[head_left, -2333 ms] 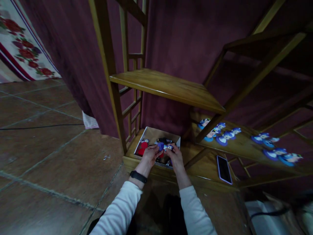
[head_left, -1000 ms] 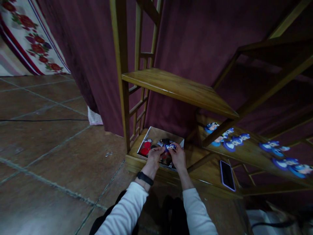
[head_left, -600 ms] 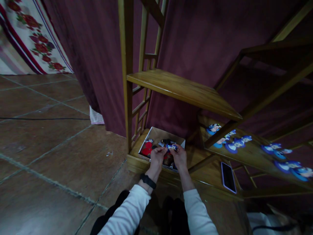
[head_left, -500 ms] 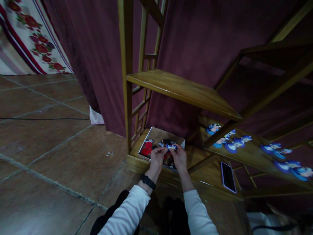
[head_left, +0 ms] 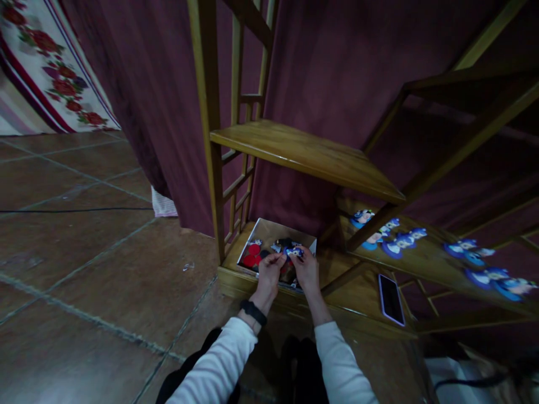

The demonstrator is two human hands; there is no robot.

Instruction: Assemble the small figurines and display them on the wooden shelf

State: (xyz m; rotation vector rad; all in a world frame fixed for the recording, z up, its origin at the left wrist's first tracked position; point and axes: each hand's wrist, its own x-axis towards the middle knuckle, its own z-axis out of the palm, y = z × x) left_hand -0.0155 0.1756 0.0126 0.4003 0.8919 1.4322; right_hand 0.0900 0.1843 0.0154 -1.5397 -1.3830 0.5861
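Both my hands meet over a shallow cardboard box [head_left: 304,239] on the low wooden shelf. A small blue-and-white figurine [head_left: 295,252] is pinched between them. My right hand [head_left: 307,269] closes on its right side, while my left hand [head_left: 270,270], with a black band at the wrist, has its fingertips closed at its left edge. Inside the box lie red discs [head_left: 252,255], dark round pieces and other small figures, partly hidden by my hands.
Several blue-based figurines [head_left: 404,241] stand along the shelf to the right. A phone [head_left: 391,299] lies on the lower shelf. Above the box juts a wooden shelf board [head_left: 307,157], with an upright post [head_left: 206,134] at left. A cable [head_left: 76,210] crosses the tiled floor.
The view has shifted slightly. Both hands stay over the box with the figurine between them, which appears turned a little.
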